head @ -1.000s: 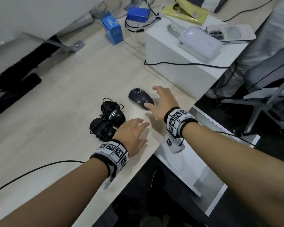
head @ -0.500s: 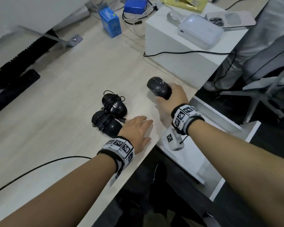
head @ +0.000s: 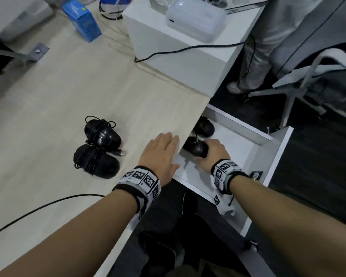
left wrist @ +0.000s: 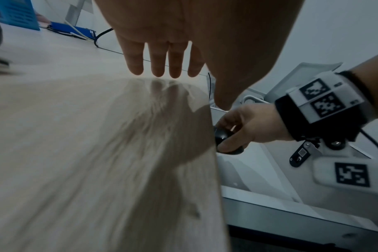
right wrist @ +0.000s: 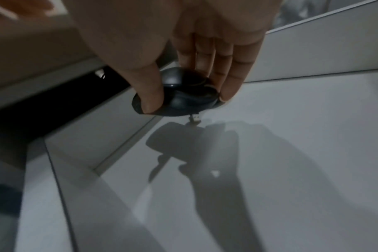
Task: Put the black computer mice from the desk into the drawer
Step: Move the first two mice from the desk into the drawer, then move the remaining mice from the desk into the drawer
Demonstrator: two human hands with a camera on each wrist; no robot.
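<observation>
My right hand (head: 213, 150) grips a black computer mouse (head: 195, 146) inside the open white drawer (head: 268, 156), just above its floor; thumb and fingers (right wrist: 229, 75) curl round the mouse (right wrist: 179, 95) and a USB plug hangs under it. A second black mouse (head: 204, 126) lies deeper in the drawer, half under the desk edge. Two black mice wrapped in their cords (head: 102, 133) (head: 96, 161) lie side by side on the wooden desk (head: 68, 92). My left hand (head: 160, 154) rests flat on the desk at its edge, fingers (left wrist: 158, 63) straight, holding nothing.
A white box (head: 178, 50) with a translucent case (head: 196, 19) on top stands at the desk's far right, a black cable across it. A blue carton (head: 82, 21) stands at the back. A black cable (head: 38, 206) runs over the near desk. An office chair (head: 308, 76) stands beyond the drawer.
My right hand lifted the mouse off the desk, carried it right over the edge and lowered it into the drawer. The left hand stayed flat on the desk.
</observation>
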